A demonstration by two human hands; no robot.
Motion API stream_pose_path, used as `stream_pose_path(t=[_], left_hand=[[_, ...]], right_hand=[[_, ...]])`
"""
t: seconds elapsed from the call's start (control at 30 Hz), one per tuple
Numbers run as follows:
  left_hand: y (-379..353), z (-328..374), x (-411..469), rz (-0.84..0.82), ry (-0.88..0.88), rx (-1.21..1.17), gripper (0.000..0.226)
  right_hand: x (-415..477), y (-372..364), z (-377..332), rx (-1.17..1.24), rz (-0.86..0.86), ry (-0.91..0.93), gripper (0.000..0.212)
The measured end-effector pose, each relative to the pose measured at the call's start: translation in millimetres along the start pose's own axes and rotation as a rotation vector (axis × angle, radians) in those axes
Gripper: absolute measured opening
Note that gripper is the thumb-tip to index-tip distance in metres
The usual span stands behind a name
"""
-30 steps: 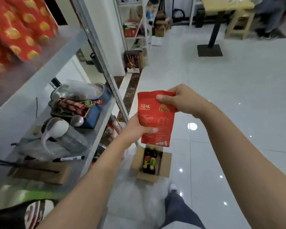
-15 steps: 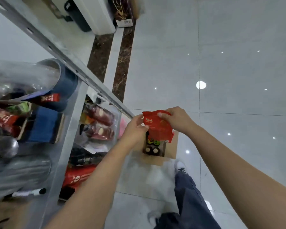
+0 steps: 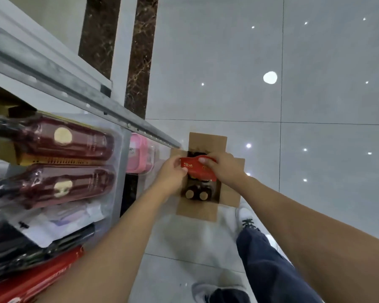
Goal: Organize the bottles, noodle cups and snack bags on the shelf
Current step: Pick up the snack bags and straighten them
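A red snack bag (image 3: 197, 170) is held low over an open cardboard box (image 3: 206, 209) on the floor. My left hand (image 3: 172, 172) pinches the bag's left edge and my right hand (image 3: 222, 169) grips its right side, thumb on top. Inside the box, below the bag, two dark bottles (image 3: 196, 194) with brown caps show; the rest of the box's contents are hidden by the bag and hands. The metal shelf (image 3: 109, 112) stands to the left.
On the shelf lie two dark red packaged bottles (image 3: 64, 141), a red box (image 3: 37, 278), black and white packets. A pink container (image 3: 140, 155) sits by the shelf post. My leg and shoes (image 3: 245, 221) stand beside the box on the grey tiles.
I have bent down: both hands lowered the red bag from chest height to just over the open box, and the view now points almost straight at the floor.
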State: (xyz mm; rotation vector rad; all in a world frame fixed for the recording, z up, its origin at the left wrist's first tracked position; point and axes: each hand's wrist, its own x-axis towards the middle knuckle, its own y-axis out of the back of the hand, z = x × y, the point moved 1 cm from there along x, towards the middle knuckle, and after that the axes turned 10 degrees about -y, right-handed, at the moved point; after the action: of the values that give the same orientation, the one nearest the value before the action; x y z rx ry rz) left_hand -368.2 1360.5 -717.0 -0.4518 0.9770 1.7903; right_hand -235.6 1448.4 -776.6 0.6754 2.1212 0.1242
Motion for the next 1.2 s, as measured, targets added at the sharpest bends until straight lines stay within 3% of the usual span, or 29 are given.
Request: stream_pose_path(t=[0.1,0.27,0.7,0.93,1.2], left_hand=[[-6,-30,14,0.011,0.076,0.045,0.053],[-8,-43,21,0.029,0.122,0.06,0.055],[15,4,-17,0.029,0.001,0.008,0.048],[41,32,-97,0.091,-0.096,-0.134,0.044],[99,105,-278,0.13,-0.394,-0.336,0.036]], right_hand=[[20,-20,21,-0.016,-0.074,-0.032,0.035],[36,-27,22,-0.004,-0.032,-0.038,0.034],[-15,-10,-27,-0.006,-0.012,-0.018,0.031],[-101,5,-61,0.049,0.086,0.041,0.029],[-301,43,-123,0.323,0.29,0.274,0.03]])
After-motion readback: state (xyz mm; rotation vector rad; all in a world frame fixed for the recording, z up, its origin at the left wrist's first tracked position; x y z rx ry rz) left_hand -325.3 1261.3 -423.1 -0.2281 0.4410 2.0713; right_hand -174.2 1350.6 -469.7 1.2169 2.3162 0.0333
